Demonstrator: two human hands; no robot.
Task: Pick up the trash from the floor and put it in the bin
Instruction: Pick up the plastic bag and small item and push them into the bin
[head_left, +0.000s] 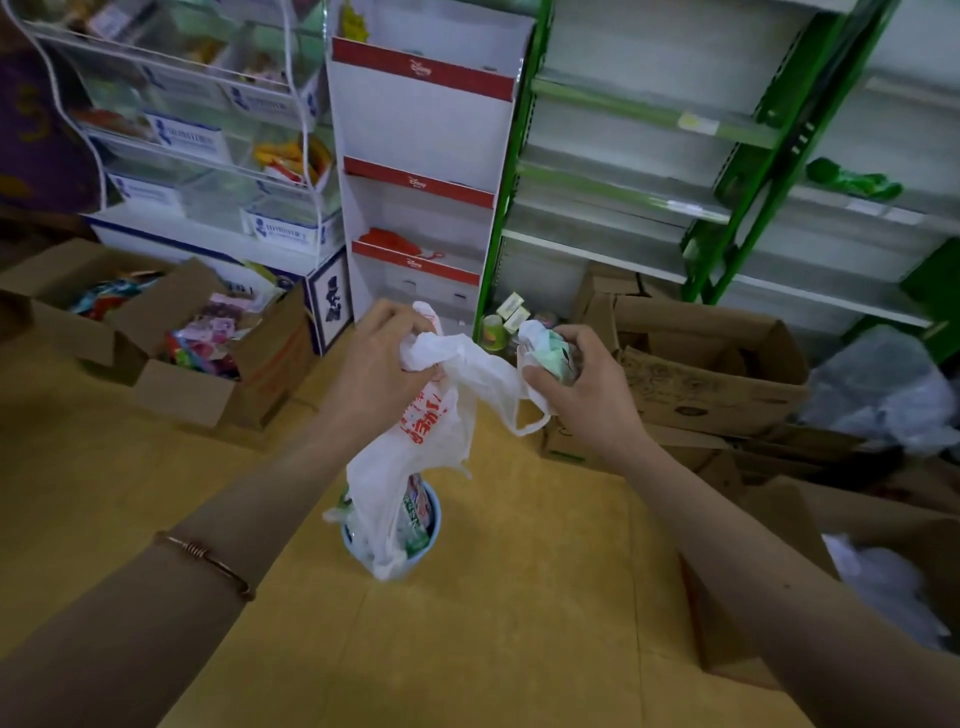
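Shop shelving is lining the wall ahead of me as I am standing on a yellowish floor (519, 597) among open cardboard boxes. My left hand (376, 358) is clenching the bunched top of a white plastic bag (415, 447) printed with red characters that I cannot read at this angle, and the bag is hanging down so its lower end is dipping into a small light blue bin (431, 525) directly below. My right hand (571, 382) is gripping the bag's other handle together with a crumpled white and green wrapper (553, 351), whose small print is too blurred to make out. Inside the bin, packaging with green lettering is showing through the thin plastic. A thin copper-coloured bracelet (208, 558) is sitting on my left forearm. Straight ahead, a white cardboard display stand (421, 130) is carrying red strips marked with the Disney logo, its shelves mostly bare. To its left, a clear acrylic rack (208, 130) is holding sweets behind blue and white labels I cannot read. To the right, green metal shelving (727, 171) is standing nearly unstocked. A box of colourful packets (208, 338) is sitting at my left, and a larger brown carton (717, 374) is lying just beyond my right hand.
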